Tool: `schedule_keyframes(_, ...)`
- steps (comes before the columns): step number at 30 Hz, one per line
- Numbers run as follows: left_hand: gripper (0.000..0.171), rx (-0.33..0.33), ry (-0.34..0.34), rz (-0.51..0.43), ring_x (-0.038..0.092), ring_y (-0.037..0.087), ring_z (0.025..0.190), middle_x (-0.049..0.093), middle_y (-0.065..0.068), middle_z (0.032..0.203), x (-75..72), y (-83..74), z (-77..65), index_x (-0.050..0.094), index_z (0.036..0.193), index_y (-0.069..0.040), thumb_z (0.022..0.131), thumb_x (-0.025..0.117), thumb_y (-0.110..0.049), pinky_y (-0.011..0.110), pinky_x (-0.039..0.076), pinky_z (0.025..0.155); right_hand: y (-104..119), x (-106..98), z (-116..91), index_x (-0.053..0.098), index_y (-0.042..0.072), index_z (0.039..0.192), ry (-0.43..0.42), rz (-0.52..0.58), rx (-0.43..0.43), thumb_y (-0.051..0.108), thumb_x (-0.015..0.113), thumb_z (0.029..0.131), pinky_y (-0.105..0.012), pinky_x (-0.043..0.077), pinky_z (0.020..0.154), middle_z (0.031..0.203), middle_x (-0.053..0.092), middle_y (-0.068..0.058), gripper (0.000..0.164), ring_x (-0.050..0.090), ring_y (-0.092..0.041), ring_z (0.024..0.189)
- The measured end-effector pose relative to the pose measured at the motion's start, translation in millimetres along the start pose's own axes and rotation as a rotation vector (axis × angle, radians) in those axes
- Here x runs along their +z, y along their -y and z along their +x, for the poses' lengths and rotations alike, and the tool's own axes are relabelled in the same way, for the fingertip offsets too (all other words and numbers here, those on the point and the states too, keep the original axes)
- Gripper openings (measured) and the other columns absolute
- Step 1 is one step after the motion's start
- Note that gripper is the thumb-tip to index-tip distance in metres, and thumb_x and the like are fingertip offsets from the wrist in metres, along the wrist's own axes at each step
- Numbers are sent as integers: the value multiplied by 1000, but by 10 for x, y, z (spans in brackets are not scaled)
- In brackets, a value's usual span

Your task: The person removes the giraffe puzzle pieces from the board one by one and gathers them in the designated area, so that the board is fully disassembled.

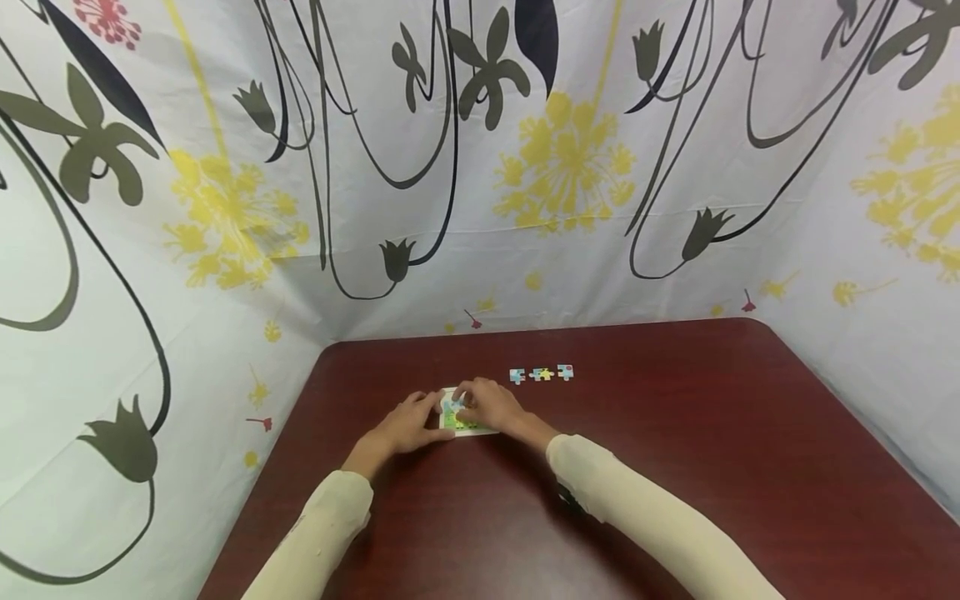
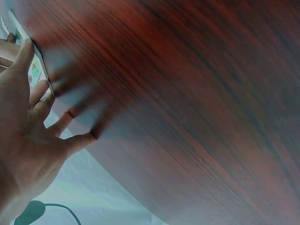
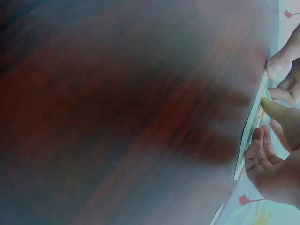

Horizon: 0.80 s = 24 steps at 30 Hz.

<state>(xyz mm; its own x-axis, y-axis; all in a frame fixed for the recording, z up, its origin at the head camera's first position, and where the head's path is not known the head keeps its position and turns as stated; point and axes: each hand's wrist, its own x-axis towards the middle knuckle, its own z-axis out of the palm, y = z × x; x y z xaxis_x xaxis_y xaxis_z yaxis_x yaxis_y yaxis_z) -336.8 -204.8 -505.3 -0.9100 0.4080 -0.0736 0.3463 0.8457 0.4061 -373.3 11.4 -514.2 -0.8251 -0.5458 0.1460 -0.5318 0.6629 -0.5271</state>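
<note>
A small puzzle board (image 1: 474, 432) with a white rim and a green, blue and yellow picture lies on the table. My left hand (image 1: 408, 425) is at its left side, fingers spread and mostly straight, with the thumb by the near edge. In the left wrist view, the thumb of my left hand (image 2: 28, 122) touches the board's edge and its other fingers reach down to the table. Over the picture, my right hand (image 1: 491, 406) has bent fingers, with thumb and fingertips down on the board. Whether a piece is between them is hidden.
Three loose puzzle pieces, one light blue (image 1: 517, 376), one yellow and blue (image 1: 542, 374) and one with a red spot (image 1: 566, 372), lie in a row beyond the board. The dark red table (image 1: 675, 467) meets a flower-patterned cloth (image 1: 480, 250) at the back and sides.
</note>
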Motion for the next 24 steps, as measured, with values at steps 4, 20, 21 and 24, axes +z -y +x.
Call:
schedule_keyframes(4, 76, -1, 4, 2, 41, 35, 145, 56, 2, 135, 2, 2, 6, 45, 152, -15, 94, 72, -56, 66, 36, 111, -27, 9, -13, 74, 16, 113, -40, 51, -21, 17, 76, 96, -32, 57, 76, 104, 75, -2, 16, 71, -14, 93)
schedule_keyframes(20, 80, -15, 1, -11, 41, 36, 145, 56, 2, 132, -12, -25, -11, 43, 156, -13, 94, 73, -54, 62, 39, 109, -178, -182, -51, 78, 10, 115, -79, 145, -78, 12, 71, 100, -31, 59, 80, 104, 78, -5, 16, 75, -16, 93)
schedule_keyframes(21, 81, -17, 2, -11, 41, 36, 145, 56, 2, 133, -13, -26, -13, 42, 157, -13, 94, 73, -54, 62, 39, 109, -195, -205, -62, 78, 9, 115, -79, 150, -77, 11, 72, 100, -32, 60, 80, 104, 78, -5, 16, 75, -17, 93)
schedule_keyframes(24, 81, -23, -1, -12, 41, 37, 146, 55, 6, 138, -22, -34, -16, 43, 156, -12, 94, 74, -54, 62, 40, 109, -250, -274, -93, 78, 9, 114, -94, 135, -70, 11, 72, 99, -35, 60, 81, 103, 78, -5, 16, 75, -17, 93)
